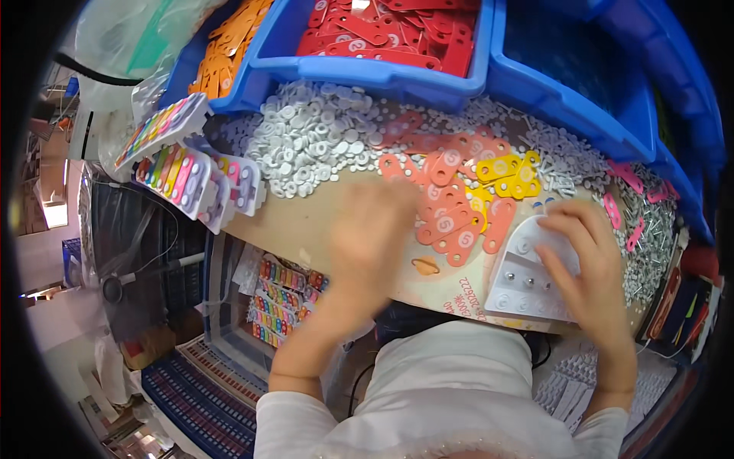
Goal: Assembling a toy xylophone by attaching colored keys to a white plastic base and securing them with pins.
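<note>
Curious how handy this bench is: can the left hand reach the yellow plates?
Probably yes: only flat coral plates seem to lie between the blurred left hand and the yellow plates.

A tan worktop [298, 226], crowded at the back and barer near its front edge.
A broad heap of white round caps [306, 138] covers the back left, with stacked white frames of coloured bars [180, 168] beside it. Salmon bars [451, 218] lie overlapping in the middle, yellow bars [508, 176] among them. Towards the front right rests a white plastic base [512, 302] – metal pins [650, 237] and a few bright pink bars [628, 177] are strewn beyond it. Near the front edge, the surface shows an orange ringed-planet picture [425, 265] and red printing [462, 294].
</note>
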`<move>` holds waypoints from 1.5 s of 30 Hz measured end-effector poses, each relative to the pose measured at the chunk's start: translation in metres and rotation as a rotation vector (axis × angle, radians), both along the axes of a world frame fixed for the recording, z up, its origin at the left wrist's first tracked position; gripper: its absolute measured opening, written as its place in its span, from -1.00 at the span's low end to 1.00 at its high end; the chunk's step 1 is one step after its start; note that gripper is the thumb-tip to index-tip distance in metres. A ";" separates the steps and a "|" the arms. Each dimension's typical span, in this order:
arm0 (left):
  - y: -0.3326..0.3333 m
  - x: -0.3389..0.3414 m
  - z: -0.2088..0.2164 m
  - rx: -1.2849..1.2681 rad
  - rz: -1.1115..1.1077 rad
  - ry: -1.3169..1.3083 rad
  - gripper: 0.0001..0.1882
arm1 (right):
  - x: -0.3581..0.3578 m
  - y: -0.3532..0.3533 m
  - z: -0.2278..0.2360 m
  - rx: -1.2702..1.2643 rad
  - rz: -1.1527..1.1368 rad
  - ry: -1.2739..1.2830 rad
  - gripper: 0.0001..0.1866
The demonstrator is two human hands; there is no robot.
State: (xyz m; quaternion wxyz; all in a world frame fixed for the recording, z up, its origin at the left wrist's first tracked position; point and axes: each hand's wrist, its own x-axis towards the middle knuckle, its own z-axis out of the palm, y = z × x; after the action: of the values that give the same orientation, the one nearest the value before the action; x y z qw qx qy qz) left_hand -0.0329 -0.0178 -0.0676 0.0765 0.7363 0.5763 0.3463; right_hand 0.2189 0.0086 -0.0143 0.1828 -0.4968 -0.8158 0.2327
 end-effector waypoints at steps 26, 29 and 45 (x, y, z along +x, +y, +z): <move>-0.005 -0.052 -0.030 -0.049 0.076 0.244 -0.74 | -0.174 0.093 -0.073 0.308 0.259 -0.070 -0.91; -0.002 -0.049 -0.029 -0.025 0.048 0.306 -0.72 | -0.167 0.096 -0.073 0.413 0.300 0.049 -0.90; -0.007 -0.050 0.002 -0.181 0.208 0.023 -0.87 | 0.037 -0.018 -0.012 0.044 -0.391 0.138 -0.82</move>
State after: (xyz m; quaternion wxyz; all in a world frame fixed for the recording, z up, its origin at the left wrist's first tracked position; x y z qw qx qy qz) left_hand -0.0824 -0.0245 -0.0659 0.0995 0.6669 0.6790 0.2904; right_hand 0.2559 -0.0096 -0.0265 0.2908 -0.6243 -0.6944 0.2085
